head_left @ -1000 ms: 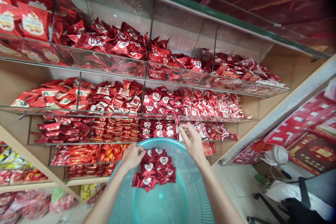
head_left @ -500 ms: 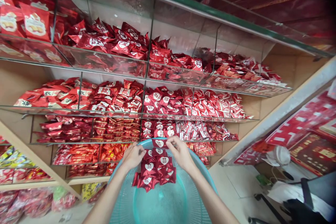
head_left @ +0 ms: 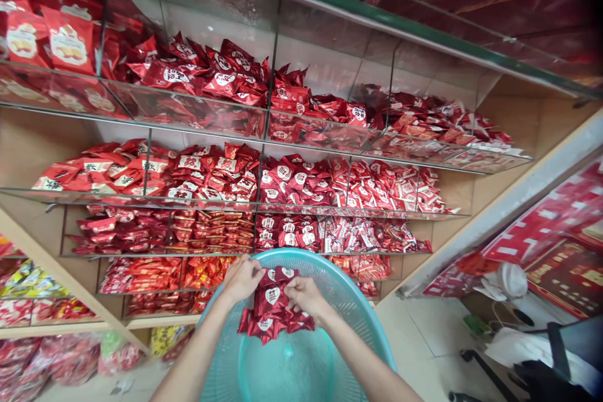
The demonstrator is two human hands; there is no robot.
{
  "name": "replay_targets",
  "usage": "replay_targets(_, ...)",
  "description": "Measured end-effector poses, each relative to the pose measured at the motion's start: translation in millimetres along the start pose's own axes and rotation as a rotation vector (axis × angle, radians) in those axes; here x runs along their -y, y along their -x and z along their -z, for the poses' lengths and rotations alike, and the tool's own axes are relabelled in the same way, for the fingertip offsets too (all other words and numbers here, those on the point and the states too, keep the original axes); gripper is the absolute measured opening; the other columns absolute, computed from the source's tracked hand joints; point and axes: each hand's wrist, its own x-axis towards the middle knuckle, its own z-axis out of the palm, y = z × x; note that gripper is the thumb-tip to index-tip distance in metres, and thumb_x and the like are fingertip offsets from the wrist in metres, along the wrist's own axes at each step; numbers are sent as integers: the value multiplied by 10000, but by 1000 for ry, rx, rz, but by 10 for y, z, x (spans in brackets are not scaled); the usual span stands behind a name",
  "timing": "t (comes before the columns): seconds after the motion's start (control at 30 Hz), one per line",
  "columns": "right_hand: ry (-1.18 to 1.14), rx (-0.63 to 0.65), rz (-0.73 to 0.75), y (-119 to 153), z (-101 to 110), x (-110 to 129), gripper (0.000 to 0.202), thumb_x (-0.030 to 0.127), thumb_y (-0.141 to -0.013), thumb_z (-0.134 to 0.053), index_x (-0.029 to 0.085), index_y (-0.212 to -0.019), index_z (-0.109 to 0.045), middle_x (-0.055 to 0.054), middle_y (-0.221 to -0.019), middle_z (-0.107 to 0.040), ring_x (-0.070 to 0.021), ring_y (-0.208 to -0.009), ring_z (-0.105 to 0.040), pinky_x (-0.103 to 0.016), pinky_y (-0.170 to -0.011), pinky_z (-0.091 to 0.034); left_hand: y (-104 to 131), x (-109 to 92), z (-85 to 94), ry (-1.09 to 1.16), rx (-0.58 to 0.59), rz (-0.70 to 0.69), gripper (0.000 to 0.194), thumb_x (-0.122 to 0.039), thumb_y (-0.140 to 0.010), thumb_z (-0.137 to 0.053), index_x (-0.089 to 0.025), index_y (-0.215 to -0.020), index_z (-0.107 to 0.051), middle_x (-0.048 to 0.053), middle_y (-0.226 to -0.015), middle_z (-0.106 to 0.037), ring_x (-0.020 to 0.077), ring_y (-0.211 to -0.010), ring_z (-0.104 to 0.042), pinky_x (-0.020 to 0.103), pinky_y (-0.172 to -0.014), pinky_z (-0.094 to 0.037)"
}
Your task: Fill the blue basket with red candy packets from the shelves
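A round teal plastic basket (head_left: 348,270) stands in front of the shelves. Dark red packets with white heart labels (head_left: 273,297) form a small pile over its far part. At the pile's left edge is my left hand (head_left: 244,277), its fingers bent and thumb near the fingertips; what it pinches, if anything, is too small to make out. On the right side my right hand (head_left: 304,296) has its fingers closed at the packets' edge, and what lies between the fingertips is hidden.
Glass-fronted shelves (head_left: 400,207) hold rows of red packets (head_left: 221,78). Yellow packets (head_left: 32,279) are in a lower left section. Bagged goods (head_left: 70,358) lie at the bottom left. A black chair (head_left: 541,377) and a white cup (head_left: 513,281) are at the right.
My right hand has moved down and left, from the basket's far rim to the pile. The packet it held at the rim no longer shows there. My left hand has barely moved.
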Motion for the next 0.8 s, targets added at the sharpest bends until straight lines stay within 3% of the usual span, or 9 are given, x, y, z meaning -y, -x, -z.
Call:
replay_targets(0.23, 71, -65, -21, -51, -48, -79, 118, 262, -750, -515, 188, -698, -441, 75, -391, -494, -155, -434, -614, -170, -329, -365, -8, 20, -15, 20, -5, -13, 219, -375, -804, -461, -239, -783, -630, 16, -898, -609, 172, -920, -561, 268, -800, -392)
replay_targets(0.5, 552, -227, 166, -16, -11, -76, 151, 283, -796, -447, 204, -689, -520, 15, -416, -575, -156, -448, -604, -215, -480, -386, -39, 68, -75, 17, -23, -28, 228, -383, -805, -462, -237, -749, -628, 15, -843, -614, 172, -881, -565, 265, -776, -385)
replay_targets(0.67, 762, -346, 191, 49, 29, 64, 201, 315, -806, -464, 218, -649, -545, -17, -552, -619, -158, -561, -610, -215, -487, -312, -40, 72, -78, 22, -22, -38, 220, -377, -804, -466, -233, -737, -619, 10, -806, -607, 162, -853, -562, 263, -784, -378)
replay_targets(0.8, 827, -462, 350, 137, 111, 402, 262, 336, -832, -449, 214, -622, -546, -10, -562, -592, -142, -563, -559, -228, -496, -269, -40, 60, -89, 21, -26, -19, 215, -386, -796, -474, -239, -737, -621, 9, -830, -605, 163, -861, -562, 272, -799, -378)
